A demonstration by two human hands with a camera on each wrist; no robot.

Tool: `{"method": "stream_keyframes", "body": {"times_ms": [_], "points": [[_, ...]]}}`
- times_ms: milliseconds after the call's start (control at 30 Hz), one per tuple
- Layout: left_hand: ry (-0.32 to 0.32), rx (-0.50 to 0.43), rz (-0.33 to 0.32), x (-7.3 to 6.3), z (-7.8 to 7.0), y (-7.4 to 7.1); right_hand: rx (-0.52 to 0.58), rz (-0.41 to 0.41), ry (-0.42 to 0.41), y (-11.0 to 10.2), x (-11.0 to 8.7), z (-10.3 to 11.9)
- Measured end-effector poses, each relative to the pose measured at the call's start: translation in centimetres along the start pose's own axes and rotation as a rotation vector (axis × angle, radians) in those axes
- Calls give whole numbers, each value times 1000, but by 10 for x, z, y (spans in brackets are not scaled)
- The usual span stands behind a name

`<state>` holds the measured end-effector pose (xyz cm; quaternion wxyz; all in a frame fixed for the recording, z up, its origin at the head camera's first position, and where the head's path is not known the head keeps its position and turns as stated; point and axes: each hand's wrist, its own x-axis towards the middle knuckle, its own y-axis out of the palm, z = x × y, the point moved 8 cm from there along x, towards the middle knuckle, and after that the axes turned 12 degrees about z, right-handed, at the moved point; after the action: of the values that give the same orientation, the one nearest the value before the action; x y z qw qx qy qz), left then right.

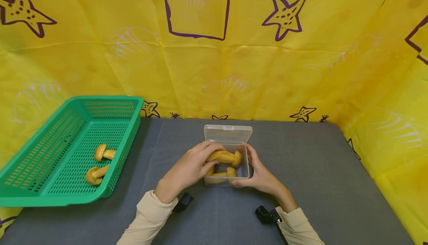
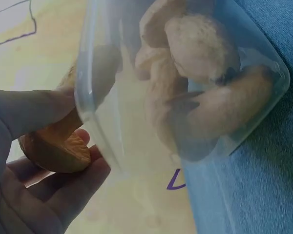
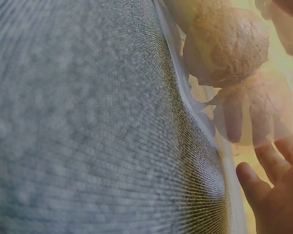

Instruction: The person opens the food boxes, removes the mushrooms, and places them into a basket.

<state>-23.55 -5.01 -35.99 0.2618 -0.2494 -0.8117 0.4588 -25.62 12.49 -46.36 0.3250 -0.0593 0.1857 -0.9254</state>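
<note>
A clear plastic box (image 1: 211,181) stands on the dark cloth in front of me, its hinged lid (image 1: 228,135) raised at the back. My left hand (image 1: 190,165) holds a tan mushroom (image 1: 224,157) level at the box's open top, cap to the right. In the left wrist view, thumb and fingers pinch that mushroom (image 2: 58,153) just over the rim. Several mushrooms (image 2: 202,48) lie inside, seen through the box wall. My right hand (image 1: 262,176) grips the box's right side, thumb at the front corner and fingers along the side wall.
At the left stands a green slatted basket (image 1: 132,137) with two mushrooms showing, an upper one (image 1: 104,152) and a lower one (image 1: 95,175), near its right wall. A yellow printed curtain (image 1: 214,66) rises behind the grey tablecloth (image 1: 321,170) and along its right side.
</note>
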Motion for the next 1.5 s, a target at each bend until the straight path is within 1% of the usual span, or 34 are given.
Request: {"method": "stream_keyframes", "body": {"times_ms": [133,300,500,633,867,1200,1500], "points": [[-4,15,-47,-8,1,-8,-5,-5,-1,0,0,0],[-20,33,-84,-20,4,-19,-14,-8,3,0,-1,0],[-55,30,-128,-35,15,-32,-13,-12,15,-1,-1,0],[-83,35,-149,-45,22,-40,-9,-6,5,-1,-1,2],[-114,71,-190,-60,32,-52,-6,-1,-2,-1,0,3],[-142,120,-226,-81,42,-60,-12,-8,-16,-1,0,1],[-132,152,-257,-100,48,-69,-6,-7,-12,-1,1,0]]}}
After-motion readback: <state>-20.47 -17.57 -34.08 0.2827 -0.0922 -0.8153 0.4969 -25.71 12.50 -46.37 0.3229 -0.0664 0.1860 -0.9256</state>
